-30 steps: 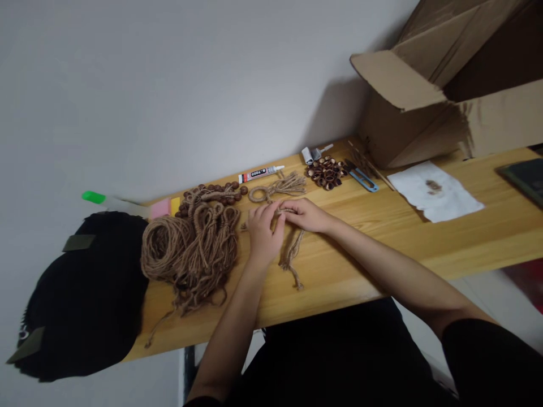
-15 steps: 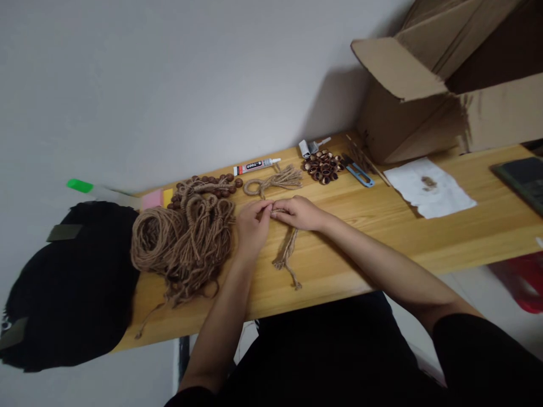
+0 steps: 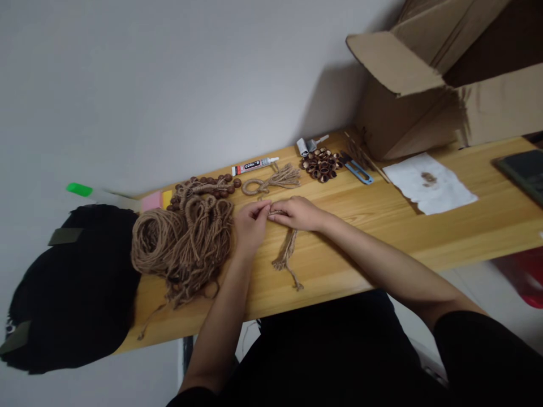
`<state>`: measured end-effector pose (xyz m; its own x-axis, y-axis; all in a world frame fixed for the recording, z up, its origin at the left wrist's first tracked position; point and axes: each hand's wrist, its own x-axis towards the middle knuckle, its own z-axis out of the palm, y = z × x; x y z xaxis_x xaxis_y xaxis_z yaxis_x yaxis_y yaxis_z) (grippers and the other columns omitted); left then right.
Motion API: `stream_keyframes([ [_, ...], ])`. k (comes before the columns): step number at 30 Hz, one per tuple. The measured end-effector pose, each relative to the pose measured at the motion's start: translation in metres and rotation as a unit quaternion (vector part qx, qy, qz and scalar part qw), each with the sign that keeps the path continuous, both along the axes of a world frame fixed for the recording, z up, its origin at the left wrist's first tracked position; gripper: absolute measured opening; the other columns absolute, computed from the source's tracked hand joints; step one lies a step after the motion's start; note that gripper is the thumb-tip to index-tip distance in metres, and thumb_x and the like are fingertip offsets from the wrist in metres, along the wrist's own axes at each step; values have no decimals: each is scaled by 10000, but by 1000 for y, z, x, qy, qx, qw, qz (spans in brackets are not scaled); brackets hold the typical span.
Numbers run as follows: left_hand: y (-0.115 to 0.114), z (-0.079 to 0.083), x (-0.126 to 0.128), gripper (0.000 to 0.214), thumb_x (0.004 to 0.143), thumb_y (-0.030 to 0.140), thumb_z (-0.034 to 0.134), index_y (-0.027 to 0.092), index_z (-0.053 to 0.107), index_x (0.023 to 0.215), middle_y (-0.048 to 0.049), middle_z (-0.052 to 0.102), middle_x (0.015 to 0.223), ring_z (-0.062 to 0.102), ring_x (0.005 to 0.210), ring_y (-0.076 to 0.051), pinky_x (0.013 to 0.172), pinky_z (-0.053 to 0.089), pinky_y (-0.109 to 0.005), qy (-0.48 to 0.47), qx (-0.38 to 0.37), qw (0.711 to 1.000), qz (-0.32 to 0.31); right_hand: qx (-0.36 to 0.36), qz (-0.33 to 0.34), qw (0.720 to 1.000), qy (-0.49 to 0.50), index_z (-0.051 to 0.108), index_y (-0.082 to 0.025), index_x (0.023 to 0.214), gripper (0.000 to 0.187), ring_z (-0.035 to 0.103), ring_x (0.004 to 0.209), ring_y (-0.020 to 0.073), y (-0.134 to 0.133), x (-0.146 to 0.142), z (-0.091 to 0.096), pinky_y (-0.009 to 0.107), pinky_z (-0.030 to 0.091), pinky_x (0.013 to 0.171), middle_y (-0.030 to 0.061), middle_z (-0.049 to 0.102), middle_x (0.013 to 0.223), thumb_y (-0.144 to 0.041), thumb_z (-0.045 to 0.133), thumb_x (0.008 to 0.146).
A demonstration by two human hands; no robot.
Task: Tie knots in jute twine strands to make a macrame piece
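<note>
My left hand (image 3: 251,224) and my right hand (image 3: 297,213) meet over the wooden table (image 3: 382,226), fingertips pinched together on the top end of a short jute cord bundle (image 3: 289,254). The bundle's loose ends trail toward the table's near edge. A big heap of jute cord (image 3: 182,243) lies just left of my left hand. Behind my hands lies a finished jute loop with a tassel (image 3: 274,181).
Along the wall sit a glue tube (image 3: 253,165), a string of brown beads (image 3: 207,183), a pile of wooden rings (image 3: 322,164) and a blue cutter (image 3: 358,170). An open cardboard box (image 3: 428,90) and white paper (image 3: 428,183) stand at the right. A black cap (image 3: 68,288) overhangs the left end.
My left hand's fingers have drawn together from lying over the cord into a pinch at its top. The view shifted slightly; the bundle stays where it was.
</note>
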<state>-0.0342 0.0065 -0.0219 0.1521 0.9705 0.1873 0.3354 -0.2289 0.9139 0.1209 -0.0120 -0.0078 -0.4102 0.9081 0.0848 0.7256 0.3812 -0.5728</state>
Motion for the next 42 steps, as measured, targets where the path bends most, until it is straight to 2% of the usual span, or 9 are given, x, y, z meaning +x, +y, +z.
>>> stream_keyframes([
  [12,-1,1,2,188,694,198,622,143,704,854,-64,721,859,668,798,-171,786,535,-315,-21,-50,998,24,-2,17,1000,1,684,-190,847,260,542,663,141,1,2,2,236,265,570,41,692,790,-323,461,863],
  [17,2,-2,3,281,703,255,636,129,661,953,-73,708,846,663,768,-158,752,531,-289,-59,-65,996,8,-18,21,1000,7,677,-185,824,259,513,629,131,2,3,1,233,261,564,37,676,758,-324,462,859],
  [23,3,4,2,256,717,272,624,138,658,933,-73,706,884,659,823,-162,758,521,-273,-66,-61,996,-6,-35,35,994,93,618,-153,710,281,446,576,97,6,6,-5,210,274,557,-2,569,627,-340,463,851],
  [27,4,7,0,223,720,269,611,142,676,891,-50,703,817,651,740,-143,723,517,-261,-54,-37,998,-2,-60,59,975,204,552,-137,654,307,398,563,85,10,9,-9,198,306,562,-28,458,574,-350,450,850],
  [29,3,8,-1,201,735,267,594,144,680,869,-44,699,791,646,728,-142,722,514,-263,-40,-18,999,-5,-71,59,969,229,535,-136,647,305,386,561,82,11,10,-9,197,315,563,-33,436,572,-354,454,845],
  [33,-1,10,-3,153,758,258,576,168,684,820,-37,698,819,638,802,-153,777,496,-281,35,82,996,-23,-64,57,971,225,551,-134,673,266,396,570,81,11,9,-9,193,318,570,-33,453,582,-329,467,833],
  [36,-2,12,-4,142,775,255,563,184,678,818,-27,692,826,626,802,-147,777,483,-282,92,154,982,-64,-50,54,974,212,569,-128,694,239,410,572,84,10,9,-10,192,314,567,-29,473,583,-295,461,827],
  [42,-3,15,-4,144,790,240,535,195,667,829,-25,683,800,617,779,-148,761,469,-282,142,171,972,-80,-31,38,982,182,581,-126,690,227,421,558,85,10,8,-12,191,302,558,-24,499,577,-270,461,817],
])
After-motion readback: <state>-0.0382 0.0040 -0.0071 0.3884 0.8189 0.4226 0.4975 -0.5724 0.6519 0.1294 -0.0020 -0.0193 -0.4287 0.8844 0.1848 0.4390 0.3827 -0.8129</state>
